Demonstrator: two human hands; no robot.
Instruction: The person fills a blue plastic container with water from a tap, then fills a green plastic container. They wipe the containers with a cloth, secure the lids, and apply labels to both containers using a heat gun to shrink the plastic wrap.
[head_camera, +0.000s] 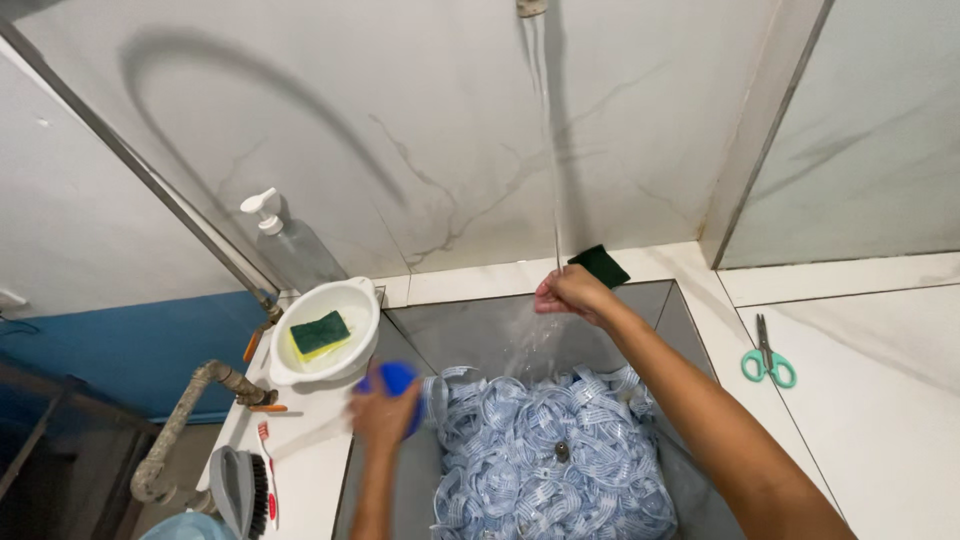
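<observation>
rinsing at a sink (690, 330) crammed with striped bands (545, 460)
right hand (568, 292) is pinching something unclear under the water stream (548, 150); left hand (382, 415) is gripping a blue cup (400, 380); splashing could be soaking the counter (870, 400).

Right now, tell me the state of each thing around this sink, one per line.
Water stream: running.
Right hand: closed, under the water.
Left hand: grip on blue round object.
Pile of blue-and-white striped bands: filling the sink.
White plastic bowl: holds a yellow-green sponge.
Green-handled scissors: closed, lying flat.
</observation>
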